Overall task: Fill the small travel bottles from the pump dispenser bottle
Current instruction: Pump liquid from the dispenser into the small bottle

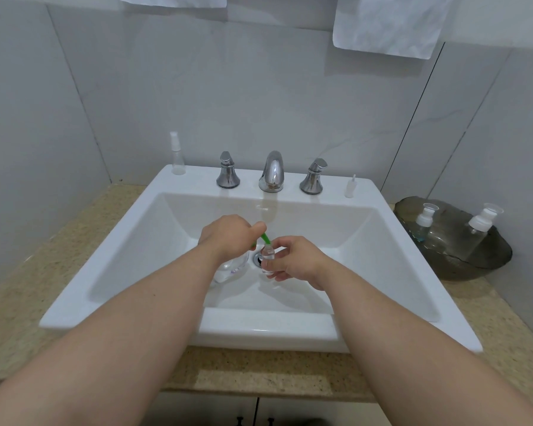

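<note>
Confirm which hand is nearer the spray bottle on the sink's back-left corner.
Left. The left hand sits in front and right of the spray bottle; the right hand is farther right.

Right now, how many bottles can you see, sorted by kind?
small bottle in right hand: 1
spray bottle on sink ledge: 1
capped bottles in bowl: 2
dispenser under left hand: 1
Total: 5
</note>
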### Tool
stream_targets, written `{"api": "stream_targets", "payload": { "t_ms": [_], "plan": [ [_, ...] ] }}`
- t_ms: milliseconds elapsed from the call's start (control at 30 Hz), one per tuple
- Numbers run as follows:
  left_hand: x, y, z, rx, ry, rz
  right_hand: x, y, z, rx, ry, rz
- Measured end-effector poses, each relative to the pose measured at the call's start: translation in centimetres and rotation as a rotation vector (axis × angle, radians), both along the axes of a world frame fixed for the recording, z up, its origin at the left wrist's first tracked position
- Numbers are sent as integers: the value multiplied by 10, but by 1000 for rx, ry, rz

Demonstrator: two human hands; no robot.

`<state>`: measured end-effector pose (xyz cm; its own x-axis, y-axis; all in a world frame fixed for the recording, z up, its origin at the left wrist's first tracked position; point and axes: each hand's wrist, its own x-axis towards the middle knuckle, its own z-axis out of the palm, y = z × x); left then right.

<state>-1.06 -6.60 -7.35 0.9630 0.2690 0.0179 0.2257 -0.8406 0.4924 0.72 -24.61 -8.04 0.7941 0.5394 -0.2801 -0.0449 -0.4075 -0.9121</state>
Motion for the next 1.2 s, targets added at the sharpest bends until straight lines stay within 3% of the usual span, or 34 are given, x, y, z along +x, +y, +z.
{"api": "stream_targets", "payload": {
  "t_ms": [1200],
  "plan": [
    [-1,0,2,-42,-18,31,0,0,0,25,-8,-17]
  ]
}}
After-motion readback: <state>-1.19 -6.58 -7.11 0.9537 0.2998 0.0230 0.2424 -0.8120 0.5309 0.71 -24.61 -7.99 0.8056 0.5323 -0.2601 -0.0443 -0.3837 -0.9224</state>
